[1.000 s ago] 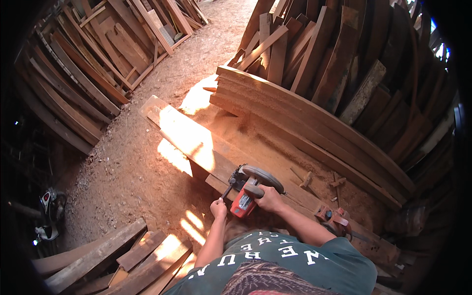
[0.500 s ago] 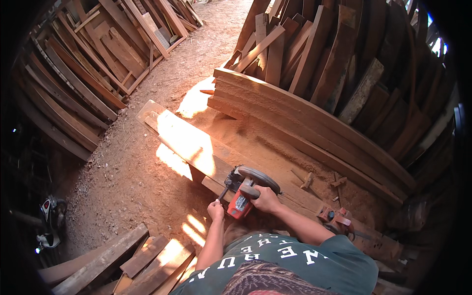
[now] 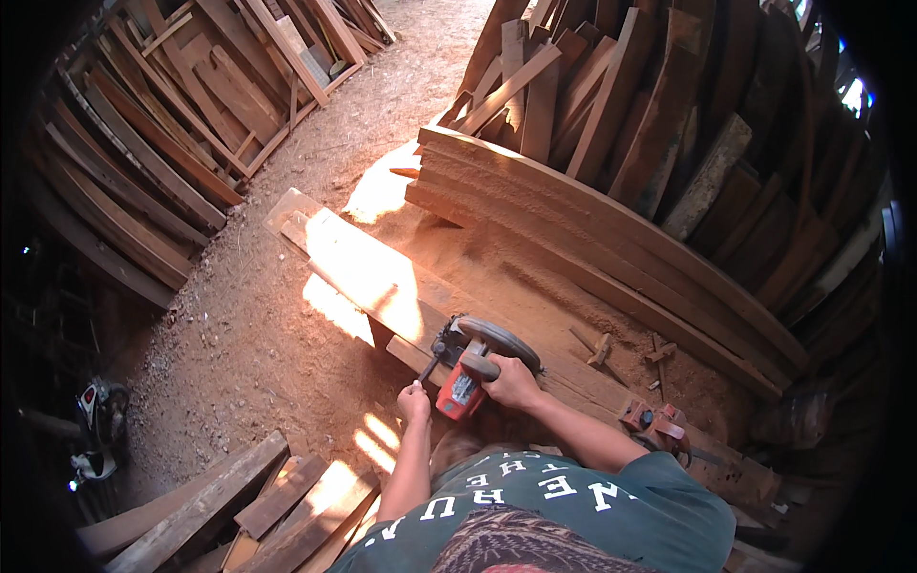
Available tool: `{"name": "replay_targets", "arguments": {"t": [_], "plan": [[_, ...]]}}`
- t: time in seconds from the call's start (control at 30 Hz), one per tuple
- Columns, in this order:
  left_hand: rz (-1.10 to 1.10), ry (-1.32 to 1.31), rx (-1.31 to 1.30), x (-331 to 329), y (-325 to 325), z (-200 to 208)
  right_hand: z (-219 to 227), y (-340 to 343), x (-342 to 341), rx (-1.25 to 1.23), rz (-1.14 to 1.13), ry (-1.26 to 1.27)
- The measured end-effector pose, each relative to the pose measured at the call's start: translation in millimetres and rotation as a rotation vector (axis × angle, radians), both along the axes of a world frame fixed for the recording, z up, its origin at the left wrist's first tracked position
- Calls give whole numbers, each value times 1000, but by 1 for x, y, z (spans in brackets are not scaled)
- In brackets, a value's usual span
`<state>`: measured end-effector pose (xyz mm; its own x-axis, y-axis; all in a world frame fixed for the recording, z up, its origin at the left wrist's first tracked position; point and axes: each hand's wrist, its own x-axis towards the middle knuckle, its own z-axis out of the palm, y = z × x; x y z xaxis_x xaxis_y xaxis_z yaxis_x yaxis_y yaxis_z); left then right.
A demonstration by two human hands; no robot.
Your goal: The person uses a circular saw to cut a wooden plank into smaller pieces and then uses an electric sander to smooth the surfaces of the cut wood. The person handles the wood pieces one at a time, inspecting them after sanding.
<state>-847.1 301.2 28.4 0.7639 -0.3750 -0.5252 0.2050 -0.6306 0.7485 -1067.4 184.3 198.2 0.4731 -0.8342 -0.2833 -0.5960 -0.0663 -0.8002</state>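
Circular saw [image 3: 460,394], red-bodied, sits over the long plank [image 3: 363,263], between the two grips: the right hand [image 3: 513,384] wraps its dark handle [image 3: 479,369], the left hand [image 3: 415,403] closes around its slim black rod [image 3: 430,369]. Guiding the saw looks like the step; next seems to call for even, level control. Right of the right grip lies another red power tool [image 3: 659,427].

Your head camera, the left of the side-by-side pair, looks steeply down and ahead from above your shirt [image 3: 664,520], which fills six o'clock. Your left hand [image 3: 415,403] and right hand [image 3: 513,384] sit fairly near, at seven and five. The wide fisheye reaches distant ground [image 3: 430,57] at twelve and bows long beams [image 3: 573,215] at two.
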Motion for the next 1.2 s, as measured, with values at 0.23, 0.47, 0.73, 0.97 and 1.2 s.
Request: {"name": "replay_targets", "arguments": {"t": [0.23, 0.47, 0.73, 0.97, 1.2], "plan": [[14, 18, -23, 11, -4, -5, -2, -5, 12, 7, 5, -6], [46, -2, -72, 22, -7, -15, -5, -10, 20, -13, 25, -7], [53, 16, -54, 36, -10, -18, -4, -15, 33, 9, 19, -11], [57, 4, -36, 40, -17, -8, -7, -18, 41, 2, 12, -11], [54, 5, -39, 52, -18, -19, -9, -22, 50, 3, 22, 4]]}}
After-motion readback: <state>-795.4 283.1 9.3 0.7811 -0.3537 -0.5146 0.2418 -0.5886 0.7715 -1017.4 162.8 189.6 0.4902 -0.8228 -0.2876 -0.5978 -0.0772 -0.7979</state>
